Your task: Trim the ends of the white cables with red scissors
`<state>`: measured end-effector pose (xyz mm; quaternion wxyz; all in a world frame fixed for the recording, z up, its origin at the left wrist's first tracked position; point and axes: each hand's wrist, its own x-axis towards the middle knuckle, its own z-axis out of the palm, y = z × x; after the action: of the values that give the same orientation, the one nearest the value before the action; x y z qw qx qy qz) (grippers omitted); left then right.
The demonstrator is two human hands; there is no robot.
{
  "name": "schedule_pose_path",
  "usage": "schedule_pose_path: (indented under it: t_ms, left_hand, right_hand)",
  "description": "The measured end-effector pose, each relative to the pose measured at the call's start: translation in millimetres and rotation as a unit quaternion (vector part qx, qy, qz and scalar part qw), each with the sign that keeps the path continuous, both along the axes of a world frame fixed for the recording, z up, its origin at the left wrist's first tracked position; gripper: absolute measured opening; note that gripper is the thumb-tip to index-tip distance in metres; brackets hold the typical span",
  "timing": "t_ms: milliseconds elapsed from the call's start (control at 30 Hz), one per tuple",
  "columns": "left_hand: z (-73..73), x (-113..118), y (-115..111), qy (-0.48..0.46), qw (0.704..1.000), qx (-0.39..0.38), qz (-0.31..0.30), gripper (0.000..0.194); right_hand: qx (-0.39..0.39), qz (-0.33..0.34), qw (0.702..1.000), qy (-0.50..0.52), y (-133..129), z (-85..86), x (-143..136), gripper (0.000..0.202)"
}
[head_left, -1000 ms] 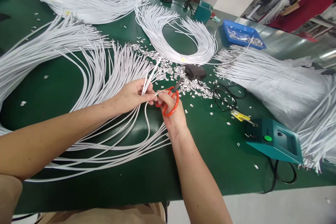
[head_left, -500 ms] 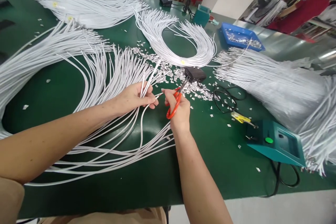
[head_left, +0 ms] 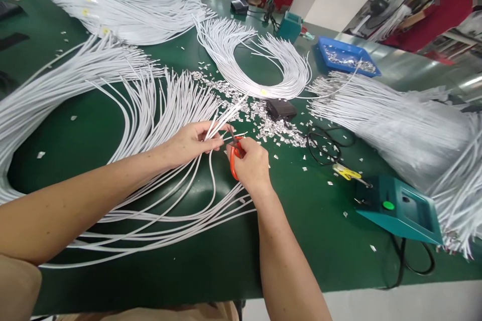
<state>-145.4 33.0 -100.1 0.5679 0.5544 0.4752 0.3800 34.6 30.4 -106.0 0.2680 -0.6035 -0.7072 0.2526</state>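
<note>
My left hand (head_left: 196, 141) pinches several white cables (head_left: 226, 114), whose ends stick out past the fingers to the upper right. Close by on its right, my right hand (head_left: 251, 160) is closed around orange-handled scissors (head_left: 234, 166). The dark blades point up and left, close to the cable ends by my left fingers; whether they touch a cable I cannot tell. Under my left forearm, a large fanned bundle of white cables (head_left: 181, 105) curves across the green table (head_left: 211, 271). Loose cables trail below both hands.
Small silvery scraps (head_left: 278, 130) lie beyond my hands around a black box (head_left: 281, 109). A looped cable bundle (head_left: 259, 88) and a blue tray (head_left: 346, 56) stand farther back. On the right are a teal device (head_left: 399, 208), yellow-handled tool (head_left: 346, 172) and a wrapped cable bundle (head_left: 406, 125).
My right hand has moved slightly left and turned the scissors, so the blades now point up-left toward the cables instead of up-right. The cable ends in my left hand lean farther right.
</note>
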Motion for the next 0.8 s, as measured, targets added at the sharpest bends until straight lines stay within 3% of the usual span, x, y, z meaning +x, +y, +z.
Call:
schedule_pose_path:
  t_ms: [167,533,700,800]
  left_hand:
    - [0.6,-2,2,-0.015,0.999,-0.035,0.007,0.042]
    - [4.8,-5,3,0.019,0.999,-0.029,0.032,0.045]
    - [6.6,-6,4,0.012,0.999,-0.028,0.029,0.045]
    - [7.5,-6,4,0.007,0.999,-0.033,0.028,0.045]
  right_hand:
    - [0.051,0.032,0.993,-0.102,1,-2.3,4,0.019]
    - [0.11,0.046,0.97,-0.21,3,-10.2,7,0.029]
    - [0.129,0.036,0.966,-0.223,3,-12.2,9,0.028]
    - [0.102,0.016,0.981,-0.166,4,-7.8,11,0.032]
